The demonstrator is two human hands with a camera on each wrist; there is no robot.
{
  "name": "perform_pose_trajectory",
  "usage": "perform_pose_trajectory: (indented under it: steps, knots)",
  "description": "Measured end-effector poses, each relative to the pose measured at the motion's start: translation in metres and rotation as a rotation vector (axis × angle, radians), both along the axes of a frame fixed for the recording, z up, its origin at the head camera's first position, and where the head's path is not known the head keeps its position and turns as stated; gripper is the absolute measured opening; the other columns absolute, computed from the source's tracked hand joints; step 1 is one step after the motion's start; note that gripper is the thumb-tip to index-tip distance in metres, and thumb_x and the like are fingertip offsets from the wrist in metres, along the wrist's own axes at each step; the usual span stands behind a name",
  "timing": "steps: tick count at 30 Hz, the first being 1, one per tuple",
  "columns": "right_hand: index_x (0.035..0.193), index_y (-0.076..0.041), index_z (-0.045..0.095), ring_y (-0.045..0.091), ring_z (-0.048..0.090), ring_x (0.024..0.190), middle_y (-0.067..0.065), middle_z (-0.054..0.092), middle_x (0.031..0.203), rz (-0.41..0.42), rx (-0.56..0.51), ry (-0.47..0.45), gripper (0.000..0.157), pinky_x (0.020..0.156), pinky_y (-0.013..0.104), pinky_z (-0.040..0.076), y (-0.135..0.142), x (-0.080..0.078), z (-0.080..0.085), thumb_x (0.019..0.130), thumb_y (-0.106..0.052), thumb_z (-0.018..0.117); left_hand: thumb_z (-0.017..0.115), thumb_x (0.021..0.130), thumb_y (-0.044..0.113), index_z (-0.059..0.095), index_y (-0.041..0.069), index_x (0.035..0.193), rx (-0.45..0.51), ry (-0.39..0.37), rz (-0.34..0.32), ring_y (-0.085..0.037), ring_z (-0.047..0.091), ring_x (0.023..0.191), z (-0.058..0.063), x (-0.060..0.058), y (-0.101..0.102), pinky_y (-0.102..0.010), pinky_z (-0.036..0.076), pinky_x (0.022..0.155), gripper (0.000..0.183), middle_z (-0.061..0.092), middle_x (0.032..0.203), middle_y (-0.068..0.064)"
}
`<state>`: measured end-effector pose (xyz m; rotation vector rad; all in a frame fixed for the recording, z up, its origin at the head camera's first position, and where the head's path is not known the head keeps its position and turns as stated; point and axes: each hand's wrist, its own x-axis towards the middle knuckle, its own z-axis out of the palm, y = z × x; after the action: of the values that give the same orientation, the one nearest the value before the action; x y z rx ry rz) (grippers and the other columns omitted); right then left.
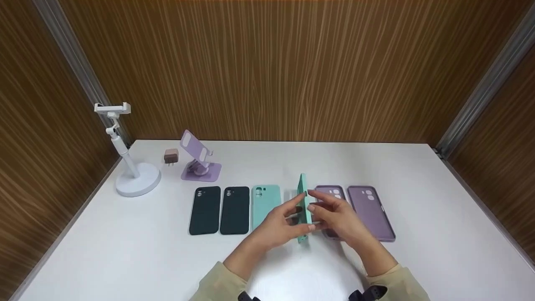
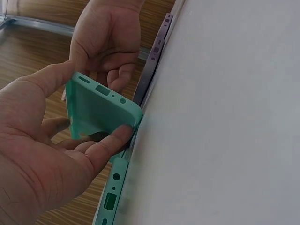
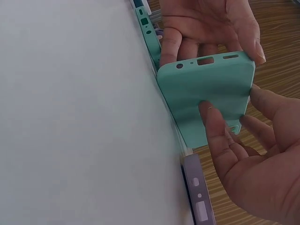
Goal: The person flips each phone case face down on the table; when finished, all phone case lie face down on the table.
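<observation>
A mint-green phone case stands on its long edge over the white table, its hollow side toward the left hand. My left hand grips it, thumb and fingers spread across its edges in the left wrist view. From the other side my right hand holds it, with fingertips against its flat back in the right wrist view. Left of the hands lies a second mint-green case, partly covered by the left hand. A purple case lies partly hidden beneath the right hand.
Farther right lies another purple case. Two dark cases, a left one and a right one, complete the row. Behind stand a purple folding phone stand, a pink plug adapter and a white phone holder.
</observation>
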<state>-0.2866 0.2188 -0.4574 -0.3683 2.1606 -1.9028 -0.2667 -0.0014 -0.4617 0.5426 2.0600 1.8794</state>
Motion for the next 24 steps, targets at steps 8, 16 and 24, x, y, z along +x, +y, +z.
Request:
perform_pose_trajectory:
  steps: [8, 16, 24]
  knots:
    - [0.161, -0.007, 0.046, 0.026, 0.073, 0.106, 0.023, 0.064, 0.139, 0.047, 0.04, 0.018, 0.06, 0.085, 0.037, 0.061, 0.0028, 0.0012, 0.0016, 0.107, -0.025, 0.066, 0.079, 0.099, 0.023, 0.043, 0.031, 0.164, 0.067, -0.094, 0.033, -0.042, 0.053, 0.14, -0.0009, -0.0007, 0.0, -0.049, 0.059, 0.095, 0.075, 0.048, 0.157, -0.022]
    - [0.161, -0.009, 0.047, 0.029, 0.072, 0.111, 0.021, 0.064, 0.137, 0.06, 0.053, 0.031, 0.055, 0.085, 0.038, 0.061, 0.0025, 0.0007, 0.0023, 0.109, -0.021, 0.062, 0.078, 0.1, 0.024, 0.046, 0.028, 0.162, 0.088, -0.128, 0.065, -0.026, 0.064, 0.128, -0.001, -0.0029, 0.0013, -0.046, 0.06, 0.094, 0.071, 0.059, 0.149, -0.014]
    - [0.16, -0.009, 0.048, 0.032, 0.072, 0.113, 0.024, 0.062, 0.14, 0.072, 0.067, 0.037, 0.053, 0.085, 0.039, 0.061, 0.0012, 0.0017, 0.0011, 0.11, -0.018, 0.06, 0.077, 0.099, 0.018, 0.052, 0.021, 0.159, 0.14, -0.119, 0.112, -0.028, 0.073, 0.113, -0.0007, -0.0031, 0.0028, -0.043, 0.063, 0.083, 0.064, 0.072, 0.131, -0.011]
